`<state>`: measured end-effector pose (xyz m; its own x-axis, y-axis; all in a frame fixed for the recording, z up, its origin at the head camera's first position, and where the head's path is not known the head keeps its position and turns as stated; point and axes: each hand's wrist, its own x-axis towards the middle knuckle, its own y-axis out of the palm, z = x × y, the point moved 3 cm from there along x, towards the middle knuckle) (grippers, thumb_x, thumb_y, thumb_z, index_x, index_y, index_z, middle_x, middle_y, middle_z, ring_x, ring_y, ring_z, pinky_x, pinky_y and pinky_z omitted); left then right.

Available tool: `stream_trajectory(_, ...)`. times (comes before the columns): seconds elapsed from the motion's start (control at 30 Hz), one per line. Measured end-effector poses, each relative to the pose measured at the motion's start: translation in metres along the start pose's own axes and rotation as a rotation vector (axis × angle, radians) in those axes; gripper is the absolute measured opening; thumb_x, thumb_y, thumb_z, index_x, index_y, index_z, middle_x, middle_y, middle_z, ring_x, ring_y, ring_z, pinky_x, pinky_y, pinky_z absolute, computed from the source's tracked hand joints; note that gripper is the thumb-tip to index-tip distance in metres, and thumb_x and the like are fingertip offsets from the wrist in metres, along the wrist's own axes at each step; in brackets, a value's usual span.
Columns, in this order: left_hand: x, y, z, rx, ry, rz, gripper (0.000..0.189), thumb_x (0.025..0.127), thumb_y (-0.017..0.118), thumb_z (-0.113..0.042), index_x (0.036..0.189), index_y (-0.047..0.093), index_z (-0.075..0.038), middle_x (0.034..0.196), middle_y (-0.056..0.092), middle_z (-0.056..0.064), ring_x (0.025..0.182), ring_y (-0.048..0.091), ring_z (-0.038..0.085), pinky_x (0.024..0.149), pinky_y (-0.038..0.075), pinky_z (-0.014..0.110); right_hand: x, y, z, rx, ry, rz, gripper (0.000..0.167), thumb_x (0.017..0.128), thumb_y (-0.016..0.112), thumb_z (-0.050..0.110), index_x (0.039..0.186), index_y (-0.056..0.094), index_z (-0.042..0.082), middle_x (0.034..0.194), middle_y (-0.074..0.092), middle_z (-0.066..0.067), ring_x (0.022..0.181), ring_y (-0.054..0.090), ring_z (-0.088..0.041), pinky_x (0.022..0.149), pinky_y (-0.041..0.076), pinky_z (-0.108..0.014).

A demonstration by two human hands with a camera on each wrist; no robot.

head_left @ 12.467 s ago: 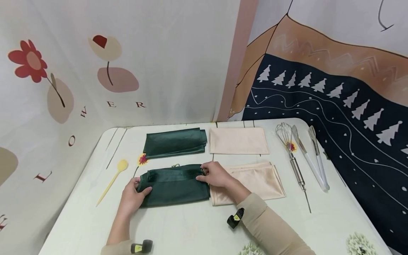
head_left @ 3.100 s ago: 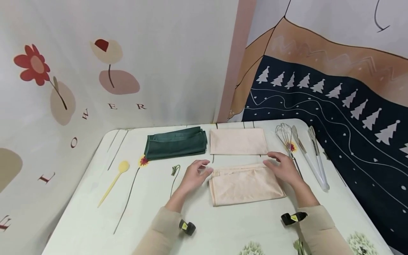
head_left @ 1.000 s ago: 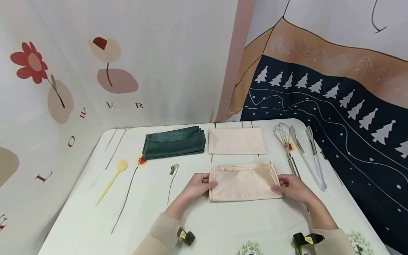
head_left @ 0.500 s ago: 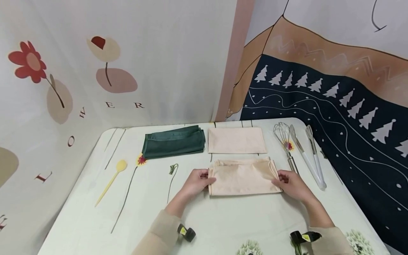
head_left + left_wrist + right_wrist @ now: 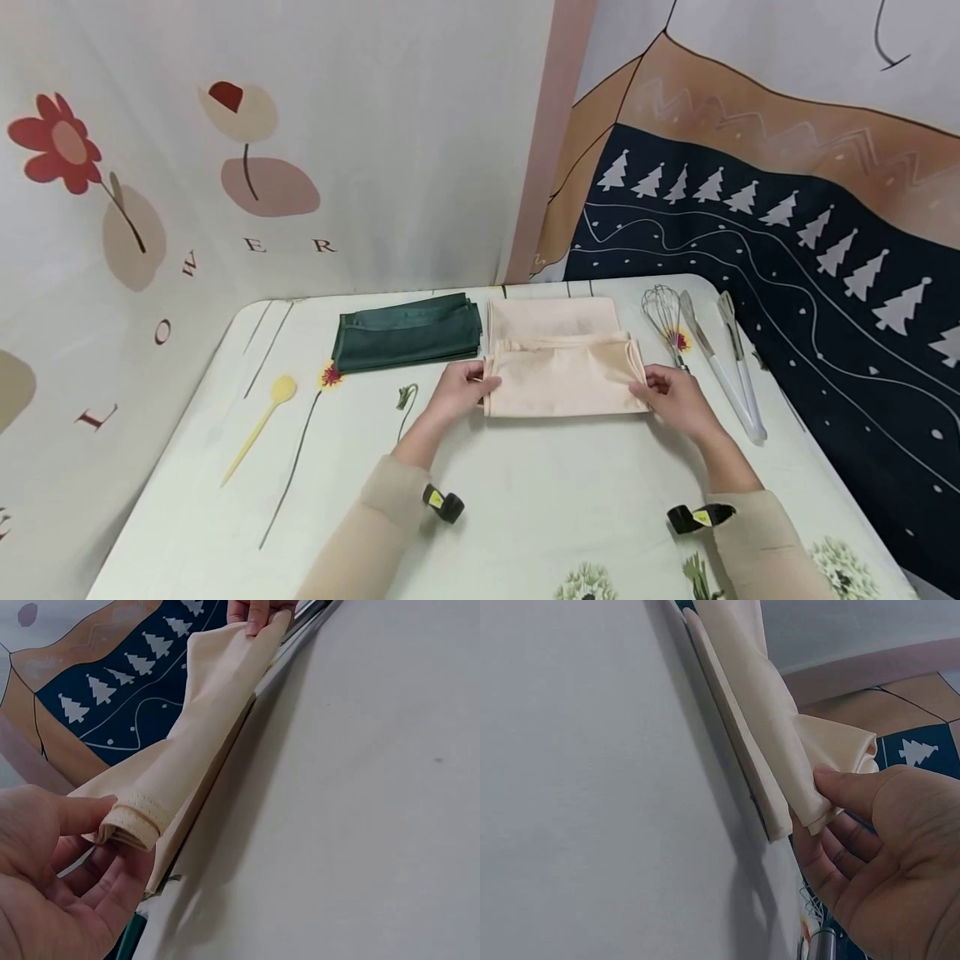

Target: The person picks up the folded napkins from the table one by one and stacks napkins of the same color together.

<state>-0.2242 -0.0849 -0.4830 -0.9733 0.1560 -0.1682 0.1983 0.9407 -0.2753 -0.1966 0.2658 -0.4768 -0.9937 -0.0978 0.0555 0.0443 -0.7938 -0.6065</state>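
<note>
Both hands hold a folded, shiny peach cloth (image 5: 566, 379) by its two short ends. My left hand (image 5: 455, 393) pinches its left end, thumb on top and fingers beneath; the left wrist view shows the stitched, layered edge (image 5: 139, 821) between them. At the right end, my right hand (image 5: 678, 400) pinches the cloth the same way. In both wrist views the cloth hangs raised above the table, casting a shadow. Behind it lies a second folded peach cloth (image 5: 552, 315), its front part covered by the held one in the head view.
A folded dark green cloth (image 5: 407, 333) lies at the back left. To the left is a yellow spoon (image 5: 262, 425). On the right lie a whisk (image 5: 663, 317), its handle partly behind my right hand, and tongs (image 5: 723, 371). Printed curtains stand behind the table (image 5: 555, 500).
Earlier, both hands held a green cloth at front left; it now lies on the other green one. They then took the front peach cloth by its ends, lifted it and moved it backward.
</note>
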Motion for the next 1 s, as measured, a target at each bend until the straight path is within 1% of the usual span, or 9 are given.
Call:
stream_trajectory(0.13,0.011,-0.003,-0.005,0.063,0.021,-0.049,0.023,0.096,0.070,-0.009,0.116,0.073,0.003,0.095,0.073,0.012,0.076,0.064,0.013,0.064,0.057,0.026,0.012,-0.001,0.000,-0.027,0.003,-0.019,0.017,0.096,0.071,0.011,0.103,0.070,-0.005,0.083,0.068,-0.009,0.072,0.058,-0.013,0.058,0.048,-0.023)
stream_trajectory(0.2,0.017,-0.004,-0.007,0.087,0.020,-0.065,0.024,0.095,0.071,-0.010,0.116,0.074,0.002,0.096,0.073,0.011,0.079,0.064,0.014,0.065,0.056,0.025,0.018,-0.001,-0.001,-0.036,0.004,-0.027,0.017,0.096,0.071,0.010,0.103,0.070,-0.005,0.084,0.068,-0.009,0.073,0.058,-0.014,0.058,0.048,-0.023)
stream_trajectory(0.37,0.030,-0.009,-0.008,0.103,-0.012,-0.087,0.027,0.095,0.072,-0.013,0.117,0.073,0.001,0.100,0.072,0.012,0.083,0.064,0.016,0.068,0.055,0.024,0.034,0.000,0.000,-0.018,0.013,-0.043,0.018,0.096,0.071,0.012,0.102,0.070,-0.006,0.084,0.068,-0.010,0.073,0.057,-0.013,0.057,0.048,-0.023)
stream_trajectory(0.47,0.037,-0.011,-0.009,0.124,-0.017,-0.095,0.026,0.095,0.072,-0.014,0.117,0.074,0.001,0.102,0.073,0.013,0.084,0.064,0.016,0.068,0.054,0.024,0.044,0.002,-0.001,-0.009,-0.002,-0.052,0.019,0.096,0.072,0.012,0.102,0.071,-0.006,0.084,0.068,-0.012,0.073,0.057,-0.013,0.058,0.047,-0.022)
stream_trajectory(0.63,0.049,-0.015,-0.011,0.187,-0.013,-0.099,0.024,0.096,0.071,-0.016,0.114,0.075,0.000,0.100,0.073,0.012,0.082,0.061,0.017,0.066,0.049,0.024,0.060,0.006,-0.002,-0.039,-0.003,-0.056,0.021,0.096,0.072,0.014,0.104,0.071,-0.005,0.086,0.069,-0.012,0.075,0.057,-0.015,0.058,0.046,-0.023)
stream_trajectory(0.83,0.064,-0.018,-0.016,0.256,0.004,-0.104,0.022,0.097,0.070,-0.017,0.111,0.076,-0.001,0.096,0.072,0.011,0.079,0.056,0.017,0.064,0.044,0.024,0.074,0.005,0.000,-0.037,0.038,-0.083,0.021,0.095,0.073,0.014,0.104,0.072,-0.005,0.087,0.070,-0.013,0.076,0.058,-0.018,0.058,0.047,-0.023)
stream_trajectory(1.0,0.077,-0.018,-0.021,0.286,0.021,-0.113,0.022,0.098,0.069,-0.017,0.112,0.075,-0.001,0.094,0.070,0.011,0.075,0.054,0.016,0.061,0.042,0.024,0.089,0.004,-0.002,-0.034,0.059,-0.099,0.022,0.095,0.073,0.015,0.105,0.072,-0.005,0.087,0.068,-0.012,0.073,0.056,-0.016,0.057,0.046,-0.022)
